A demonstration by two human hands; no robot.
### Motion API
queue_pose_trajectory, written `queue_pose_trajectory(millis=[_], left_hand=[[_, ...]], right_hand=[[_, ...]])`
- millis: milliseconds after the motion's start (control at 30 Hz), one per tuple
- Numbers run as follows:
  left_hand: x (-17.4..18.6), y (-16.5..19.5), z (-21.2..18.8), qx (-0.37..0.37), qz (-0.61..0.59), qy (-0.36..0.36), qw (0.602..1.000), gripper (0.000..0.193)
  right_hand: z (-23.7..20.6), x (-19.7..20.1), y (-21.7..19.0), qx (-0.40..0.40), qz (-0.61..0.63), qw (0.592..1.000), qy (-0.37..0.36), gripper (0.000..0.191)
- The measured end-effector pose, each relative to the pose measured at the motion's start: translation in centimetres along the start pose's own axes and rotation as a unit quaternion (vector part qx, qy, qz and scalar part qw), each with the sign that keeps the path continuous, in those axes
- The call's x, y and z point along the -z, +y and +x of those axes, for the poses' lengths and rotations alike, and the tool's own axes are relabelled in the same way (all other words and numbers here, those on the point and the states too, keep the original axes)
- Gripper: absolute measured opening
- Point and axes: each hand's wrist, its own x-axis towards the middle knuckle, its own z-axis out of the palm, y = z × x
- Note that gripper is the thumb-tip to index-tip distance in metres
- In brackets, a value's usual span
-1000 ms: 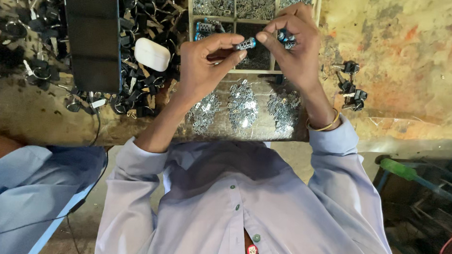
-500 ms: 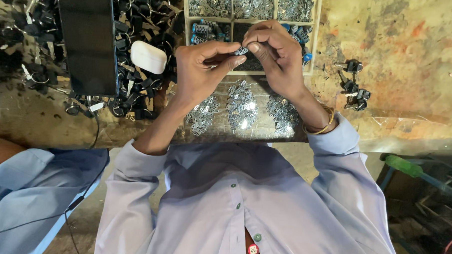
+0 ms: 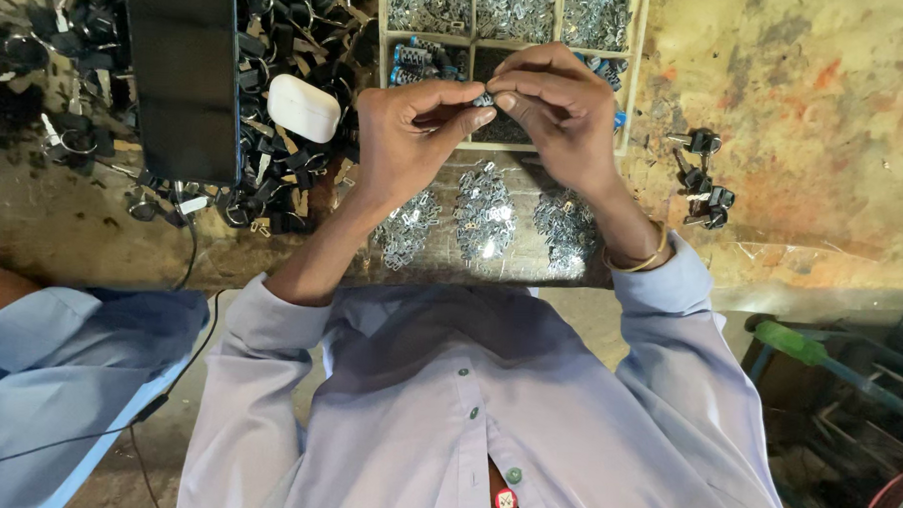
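A tiny shiny metal part (image 3: 484,99) is pinched between both hands, above a wooden tray with small boxes (image 3: 632,70). The left hand (image 3: 408,132) grips it with thumb and finger. The right hand (image 3: 556,112) curls over it, fingertips closed on it. Three piles of silver metal bits (image 3: 485,215) lie below the hands. A white plastic case (image 3: 301,108) sits to the left.
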Motion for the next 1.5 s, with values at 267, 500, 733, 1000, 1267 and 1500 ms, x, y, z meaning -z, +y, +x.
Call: queue_pose_trajectory(millis=[267, 500, 733, 1000, 1267, 1500], left_hand=[[-0.2, 0.2, 0.1, -0.002, -0.005, 0.011, 1.0, 0.022], [-0.2, 0.4, 0.1, 0.009, 0.004, 0.012, 1.0, 0.023], [-0.2, 0.6, 0.2, -0.004, 0.063, -0.019, 0.998, 0.023], [-0.1, 0.5, 0.2, -0.014, 0.06, -0.018, 0.998, 0.024], [-0.1, 0.2, 0.1, -0.015, 0.061, -0.008, 0.998, 0.024], [-0.3, 0.5, 0.0, -0.002, 0.048, -0.001, 0.999, 0.024]], right_hand=[[-0.1, 0.9, 0.4, 0.063, -0.447, 0.892, -0.021, 0.015], [-0.4, 2.3, -0.1, 0.057, -0.405, 0.912, -0.038, 0.012], [0.1, 2.4, -0.8, 0.081, -0.243, 0.966, -0.026, 0.013], [0.0, 1.5, -1.4, 0.079, -0.2, 0.976, -0.045, 0.015], [0.0, 1.1, -1.3, 0.058, -0.163, 0.984, -0.028, 0.016], [-0.2, 0.9, 0.1, 0.085, -0.457, 0.885, -0.026, 0.019]])
